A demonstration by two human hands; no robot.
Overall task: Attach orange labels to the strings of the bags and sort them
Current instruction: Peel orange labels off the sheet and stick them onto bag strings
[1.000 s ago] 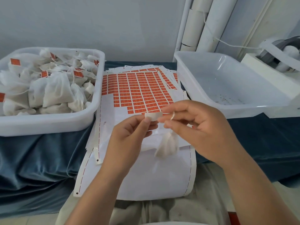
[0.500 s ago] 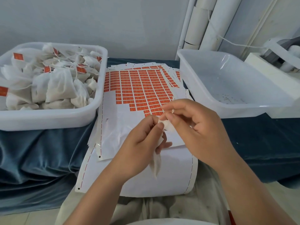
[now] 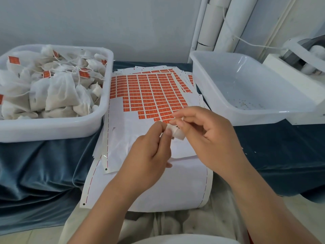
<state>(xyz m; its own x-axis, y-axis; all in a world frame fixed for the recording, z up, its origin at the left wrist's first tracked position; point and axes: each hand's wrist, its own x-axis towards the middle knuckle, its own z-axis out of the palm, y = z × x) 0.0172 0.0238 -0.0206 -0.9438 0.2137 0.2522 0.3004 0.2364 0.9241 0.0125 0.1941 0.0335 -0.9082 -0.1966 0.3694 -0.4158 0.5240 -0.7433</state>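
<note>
Both hands meet at frame centre, over the lower edge of the orange label sheet [image 3: 151, 92]. The left hand [image 3: 149, 152] comes up from the bottom centre with thumb and forefinger pressed together on the left edge of a small white piece [image 3: 178, 133]; its other fingers are curled under. The right hand [image 3: 211, 138] enters from the lower right and pinches the same piece from the upper right with thumb and forefinger tips, the remaining fingers loosely bent. The piece is held between the two hands just above the sheet; only a corner shows, so I cannot tell whether it is a bag top or a label back. The sheet lies flat in the middle of the frame with the orange labels in rows on its far half and bare white backing on its near half, and more sheets are stacked under it, hanging over the table edge. At upper left, a white tub [image 3: 52, 131] is heaped with white bags [image 3: 59, 92], several with orange tags on strings. At upper right, a second white tub [image 3: 246, 118] has a few specks on its floor. Both tubs sit on a blue cloth [image 3: 35, 164]. White pipes [image 3: 216, 23] stand at the top right against the wall, and a white machine [image 3: 307, 55] is at the far right edge.
</note>
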